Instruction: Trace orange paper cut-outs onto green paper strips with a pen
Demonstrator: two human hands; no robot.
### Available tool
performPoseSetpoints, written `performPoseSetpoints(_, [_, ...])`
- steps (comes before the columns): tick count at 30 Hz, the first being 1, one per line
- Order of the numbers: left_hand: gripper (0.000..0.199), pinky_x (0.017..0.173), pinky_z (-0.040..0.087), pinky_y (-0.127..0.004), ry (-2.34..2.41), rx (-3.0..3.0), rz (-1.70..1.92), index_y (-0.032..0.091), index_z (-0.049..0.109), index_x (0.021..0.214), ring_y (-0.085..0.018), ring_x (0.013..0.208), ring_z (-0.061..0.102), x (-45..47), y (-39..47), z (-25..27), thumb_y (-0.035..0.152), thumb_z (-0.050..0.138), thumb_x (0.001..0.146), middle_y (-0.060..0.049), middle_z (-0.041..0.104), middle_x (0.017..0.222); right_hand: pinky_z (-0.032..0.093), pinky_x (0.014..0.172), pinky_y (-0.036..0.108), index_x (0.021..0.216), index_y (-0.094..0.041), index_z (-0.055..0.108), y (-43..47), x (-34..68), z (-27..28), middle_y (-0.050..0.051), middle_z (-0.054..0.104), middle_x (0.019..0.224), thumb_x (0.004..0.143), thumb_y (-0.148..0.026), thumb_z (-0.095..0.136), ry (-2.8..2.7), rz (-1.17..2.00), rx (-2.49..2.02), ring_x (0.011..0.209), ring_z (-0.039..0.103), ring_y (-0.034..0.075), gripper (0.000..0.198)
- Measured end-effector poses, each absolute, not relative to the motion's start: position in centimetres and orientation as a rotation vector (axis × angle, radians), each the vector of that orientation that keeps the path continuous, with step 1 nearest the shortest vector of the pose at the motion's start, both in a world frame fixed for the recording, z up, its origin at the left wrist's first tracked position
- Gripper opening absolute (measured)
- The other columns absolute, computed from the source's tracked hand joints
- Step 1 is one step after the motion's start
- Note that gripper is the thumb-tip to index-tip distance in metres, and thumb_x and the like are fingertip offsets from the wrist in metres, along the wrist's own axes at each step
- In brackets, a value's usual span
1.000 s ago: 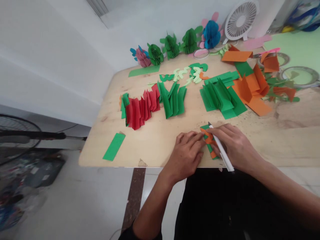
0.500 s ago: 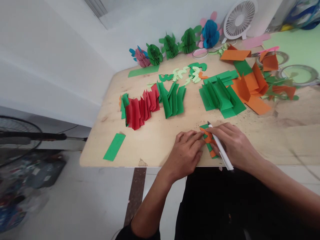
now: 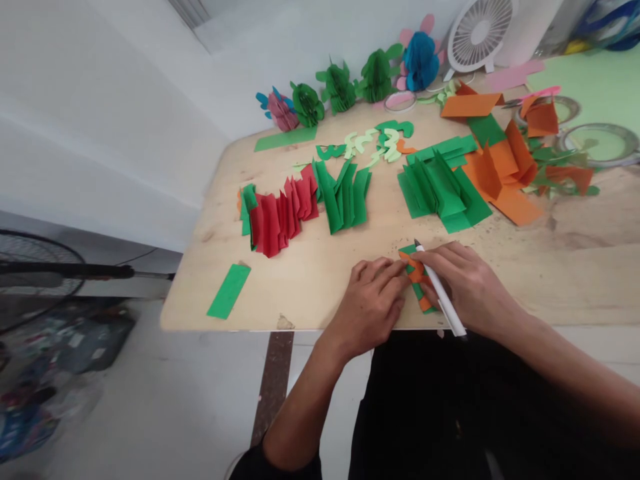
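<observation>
My right hand [image 3: 467,283] is closed around a white pen [image 3: 443,293], its dark tip pointing up and away from me and its other end past the table's front edge. Under the fingers of both hands lies a curvy orange paper cutout [image 3: 416,272] on top of a green paper strip [image 3: 409,251]. With its fingers bent together, my left hand [image 3: 373,297] holds the cutout down at its left side. Both paper pieces are partly covered by my fingers.
Folded red paper [image 3: 280,217] and green paper fans [image 3: 345,200] stand beyond my left hand, more green fans [image 3: 440,190] beyond my right. Orange paper [image 3: 500,177] and tape rolls [image 3: 600,142] lie right. Paper figures [image 3: 340,87] and a white fan [image 3: 480,33] stand behind.
The whole view has shifted very slightly. My hands, the pen and the paper pieces keep almost the same places relative to each other.
</observation>
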State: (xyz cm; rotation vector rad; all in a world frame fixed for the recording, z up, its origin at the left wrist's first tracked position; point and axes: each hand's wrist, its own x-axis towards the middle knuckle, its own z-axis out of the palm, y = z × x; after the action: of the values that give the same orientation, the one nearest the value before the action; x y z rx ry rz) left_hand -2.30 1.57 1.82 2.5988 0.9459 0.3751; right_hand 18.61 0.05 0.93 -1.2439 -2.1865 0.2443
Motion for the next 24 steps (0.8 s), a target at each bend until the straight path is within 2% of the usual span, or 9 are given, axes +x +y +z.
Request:
performPoseSetpoints(5, [0.032,0.108,0.029,-0.049,0.952,2.601,0.359,0.014,0.057,0.121,-0.028,0.130,0.039,-2.29,1.59,1.77,0.021,0.041,0.094,-0.009,0.050,0.143,0.048,0.080,0.043,0.122,-0.015,0.056,0.13,18.59,0.86,0.011,0.069,0.096,0.088,-0.016,0.054,-2.186,0.230,-1.229,0.092,0.058,0.027,0.035])
performPoseSetpoints(16, [0.033,0.107,0.028,-0.048,0.956,2.623,0.355,0.014,0.056,0.123,-0.028,0.131,0.038,-2.32,1.53,1.65,0.022,0.040,0.095,-0.009,0.050,0.143,0.048,0.080,0.042,0.127,-0.018,0.053,0.08,18.64,0.93,0.011,0.068,0.102,0.086,-0.014,0.053,-2.203,0.243,-1.245,0.093,0.059,0.027,0.041])
performPoseSetpoints(24, [0.032,0.107,0.029,-0.047,0.954,2.626,0.396,0.015,0.056,0.123,-0.027,0.131,0.040,-2.26,1.36,1.50,0.021,0.043,0.094,-0.009,0.051,0.142,0.050,0.080,0.041,0.122,-0.018,0.055,0.01,18.71,1.12,0.009,0.068,0.098,0.085,-0.014,0.055,-2.146,0.292,-1.262,0.091,0.060,0.025,0.038])
